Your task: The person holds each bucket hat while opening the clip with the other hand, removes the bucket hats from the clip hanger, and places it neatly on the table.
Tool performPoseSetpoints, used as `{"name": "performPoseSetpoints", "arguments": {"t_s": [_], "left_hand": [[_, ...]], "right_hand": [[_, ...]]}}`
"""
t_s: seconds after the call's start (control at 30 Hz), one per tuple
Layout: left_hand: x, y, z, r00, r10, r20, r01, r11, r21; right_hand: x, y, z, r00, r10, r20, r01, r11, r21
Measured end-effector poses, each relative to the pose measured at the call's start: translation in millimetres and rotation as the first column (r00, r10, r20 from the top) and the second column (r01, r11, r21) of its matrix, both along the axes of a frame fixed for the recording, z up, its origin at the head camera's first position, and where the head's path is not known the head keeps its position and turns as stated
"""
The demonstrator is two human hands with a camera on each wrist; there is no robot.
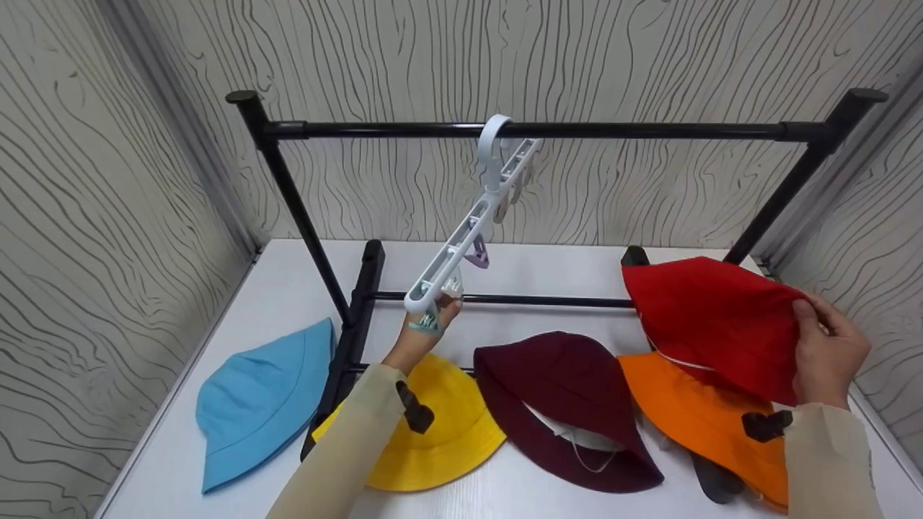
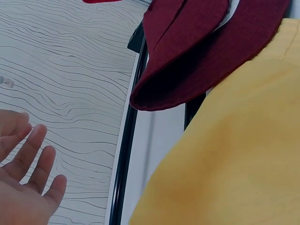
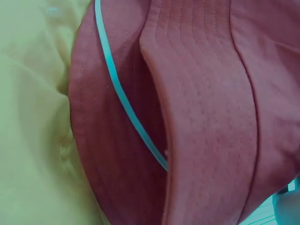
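At the near end of the white clip hanger (image 1: 447,252), my left hand (image 1: 429,328) reaches up with its fingertips right by a white clip (image 1: 454,282). The left wrist view shows the fingers of this hand (image 2: 33,176) loosely spread. A green clip (image 1: 425,321) overlaps the hand in the head view. My right hand (image 1: 833,353) pinches the edge of a red bucket hat (image 1: 714,317), thumb on the near side. This hat (image 3: 206,117), pinkish in the right wrist view, shows its brim and a thin chin strap (image 3: 122,96). It is held above an orange bucket hat (image 1: 707,418).
The hanger hooks over the top bar (image 1: 634,130) of a black rack. On the white table (image 1: 303,277) lie a blue bucket hat (image 1: 263,404), a yellow one (image 1: 440,440) below my left forearm, and a maroon one (image 1: 570,404) with its strap showing. Patterned walls (image 1: 389,58) enclose the table.
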State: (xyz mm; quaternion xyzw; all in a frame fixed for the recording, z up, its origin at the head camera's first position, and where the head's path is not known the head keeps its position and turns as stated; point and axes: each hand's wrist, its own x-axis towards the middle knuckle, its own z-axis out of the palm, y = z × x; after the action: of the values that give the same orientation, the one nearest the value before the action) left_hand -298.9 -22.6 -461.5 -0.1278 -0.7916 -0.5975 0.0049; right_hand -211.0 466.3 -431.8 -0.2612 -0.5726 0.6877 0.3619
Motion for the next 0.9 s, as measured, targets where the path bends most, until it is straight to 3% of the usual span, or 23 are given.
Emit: {"name": "performPoseSetpoints", "arguments": {"t_s": [0.27, 0.43, 0.6, 0.7, 0.9], "left_hand": [[-2.2, -0.5, -5.6, 1.000, -0.010, 0.023, 0.011, 0.999, -0.032], [-2.4, -1.7, -9.9, 1.000, -0.011, -0.008, 0.010, 0.998, -0.068], [-1.8, -3.5, -12.5, 0.999, 0.002, -0.034, -0.005, 0.997, -0.078], [-1.6, -3.7, -13.5, 1.000, 0.015, -0.014, -0.016, 0.996, -0.093], [1.3, -5.2, -17.0, 1.000, 0.019, -0.001, -0.019, 0.999, -0.028]], "right_hand": [[8.0, 13.7, -13.3, 0.991, -0.005, 0.135, 0.017, 0.996, -0.083], [13.2, 21.2, -26.8, 0.984, 0.001, 0.177, 0.020, 0.993, -0.118], [17.4, 28.3, -37.7, 0.964, 0.029, 0.265, 0.009, 0.990, -0.141], [19.3, 31.9, -41.0, 0.950, 0.047, 0.310, 0.002, 0.988, -0.154], [25.7, 36.8, -44.6, 0.937, 0.062, 0.344, 0.003, 0.983, -0.185]]}}
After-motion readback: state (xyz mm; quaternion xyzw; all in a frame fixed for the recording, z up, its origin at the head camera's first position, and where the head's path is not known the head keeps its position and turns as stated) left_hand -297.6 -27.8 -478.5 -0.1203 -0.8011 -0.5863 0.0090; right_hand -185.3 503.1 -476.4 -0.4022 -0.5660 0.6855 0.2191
